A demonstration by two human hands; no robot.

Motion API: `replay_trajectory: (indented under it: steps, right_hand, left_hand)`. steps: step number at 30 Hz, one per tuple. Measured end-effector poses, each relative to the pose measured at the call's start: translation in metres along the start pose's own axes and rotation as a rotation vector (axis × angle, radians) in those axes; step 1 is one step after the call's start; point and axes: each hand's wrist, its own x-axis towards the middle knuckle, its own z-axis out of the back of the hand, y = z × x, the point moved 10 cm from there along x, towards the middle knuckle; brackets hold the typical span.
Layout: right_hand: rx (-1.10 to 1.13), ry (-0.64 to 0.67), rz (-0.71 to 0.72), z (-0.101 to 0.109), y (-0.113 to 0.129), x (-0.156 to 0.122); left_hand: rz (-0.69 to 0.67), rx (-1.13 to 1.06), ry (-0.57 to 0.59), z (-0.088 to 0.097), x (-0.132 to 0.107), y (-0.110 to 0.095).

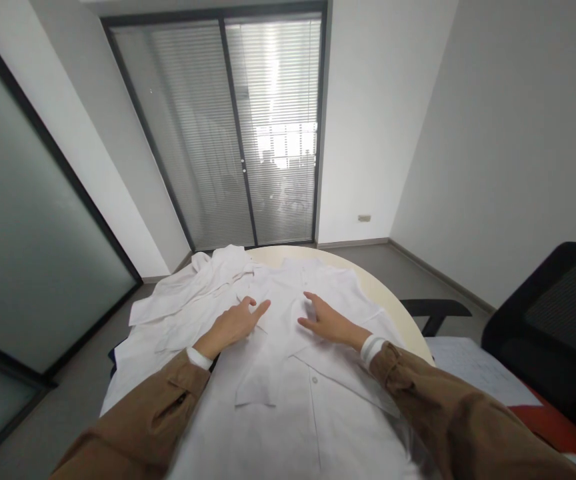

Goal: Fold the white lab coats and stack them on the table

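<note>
A white button-up shirt (pixel 288 427) lies spread on a round pale table (pixel 403 300), with its buttoned front facing up. One sleeve is folded across the front, and its cuff lies near the middle. My left hand (pixel 235 325) is over the shirt's left part, with thumb and fingers apart and nothing in it. Opposite it, my right hand (pixel 333 320) is over the right part, fingers spread and holding nothing. Whether either hand touches the cloth I cannot tell. More white garments (pixel 188 300) lie in a loose heap to the left.
A black office chair (pixel 553 320) with an armrest stands at the right, close to the table. Papers (pixel 478 367) and something red (pixel 558 420) lie there. Behind the table are a glass partition with blinds (pixel 273 133) and a white wall (pixel 378 120).
</note>
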Motion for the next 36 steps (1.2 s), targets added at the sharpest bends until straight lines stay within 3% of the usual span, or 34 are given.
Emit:
replay_trajectory:
  steps: [3, 6, 8, 11, 15, 18, 21, 25, 28, 33, 36]
  right_hand:
    - [-0.126, 0.143, 0.003, -0.004, -0.015, -0.013]
    - [-0.193, 0.239, 0.033, -0.008, -0.022, -0.026]
    - [-0.201, 0.248, 0.065, -0.007, -0.025, -0.032]
    - [-0.242, 0.162, 0.067, 0.009, -0.032, -0.037]
    - [-0.433, 0.125, -0.18, 0.039, -0.056, -0.049]
    - [-0.547, 0.271, -0.329, 0.047, -0.069, -0.064]
    - [-0.561, 0.474, -0.389, 0.039, -0.076, -0.079]
    - [-0.423, 0.594, -0.323, 0.027, -0.074, -0.085]
    - [-0.245, 0.61, -0.33, 0.03, -0.077, -0.088]
    - [0.255, 0.722, -0.466, 0.032, -0.094, -0.111]
    - [0.217, 0.728, -0.53, 0.034, -0.118, -0.122]
  left_hand:
    - [-0.045, 0.087, 0.048, -0.021, -0.03, -0.011]
    - [-0.249, 0.174, 0.052, -0.049, -0.065, -0.038]
    - [-0.378, 0.191, 0.112, -0.07, -0.084, -0.052]
    - [-0.406, 0.23, 0.194, -0.085, -0.092, -0.054]
    - [-0.321, 0.254, 0.173, -0.071, -0.072, -0.039]
    - [-0.292, 0.164, 0.193, -0.056, -0.047, -0.024]
    - [-0.271, 0.137, 0.235, -0.046, -0.023, -0.004]
    - [-0.181, 0.366, 0.119, -0.035, -0.008, 0.018]
    - [-0.195, 0.472, 0.088, -0.044, -0.013, 0.019]
    - [-0.168, 0.43, 0.027, -0.042, -0.011, 0.025]
    - [-0.156, 0.322, -0.045, -0.028, -0.006, 0.026]
